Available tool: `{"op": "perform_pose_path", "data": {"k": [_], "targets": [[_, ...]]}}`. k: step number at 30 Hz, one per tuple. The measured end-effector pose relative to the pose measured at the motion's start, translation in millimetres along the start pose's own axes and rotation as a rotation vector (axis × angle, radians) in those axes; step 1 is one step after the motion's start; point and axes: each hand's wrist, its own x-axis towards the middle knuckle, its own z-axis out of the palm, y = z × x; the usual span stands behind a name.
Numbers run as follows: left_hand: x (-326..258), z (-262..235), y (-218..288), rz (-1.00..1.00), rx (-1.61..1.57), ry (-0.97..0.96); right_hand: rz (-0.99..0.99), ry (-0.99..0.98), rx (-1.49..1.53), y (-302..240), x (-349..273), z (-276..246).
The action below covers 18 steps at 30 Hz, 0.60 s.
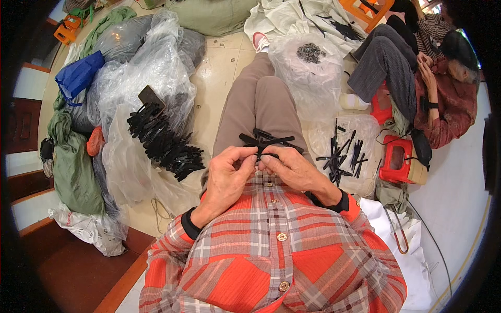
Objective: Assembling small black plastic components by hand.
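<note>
Above my lap, my left hand (229,172) and my right hand (293,168) meet with thumbs and forefingers pinched together. Between the fingertips is a small black piece, mostly hidden, and I cannot make out its exact kind. Several black strap-like strips (267,140) lie crossed on my thighs just beyond the fingers. To the left, a large heap of similar black strips (162,143) rests on see-through plastic sheeting (128,172). More black strips (342,159) lie loose on a plastic-covered surface to the right.
A phone (152,98) lies by the left heap. Stuffed plastic bags (151,57) and a blue bag (79,76) stand beyond. Small dark pieces (311,52) sit on a plastic-covered seat ahead. At right are a red-framed device (395,160) and a seated person (446,104).
</note>
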Motion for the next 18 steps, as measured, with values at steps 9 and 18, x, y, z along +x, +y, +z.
{"op": "perform_pose_path", "data": {"k": [9, 18], "targets": [[2, -3, 0, 0.032, 0.119, -0.017, 0.031, -0.112, -0.132, -7, 1, -4], [13, -1, -11, 0.251, 0.494, 0.026, -0.298, -0.028, -1.133, -8, 1, 28]]}}
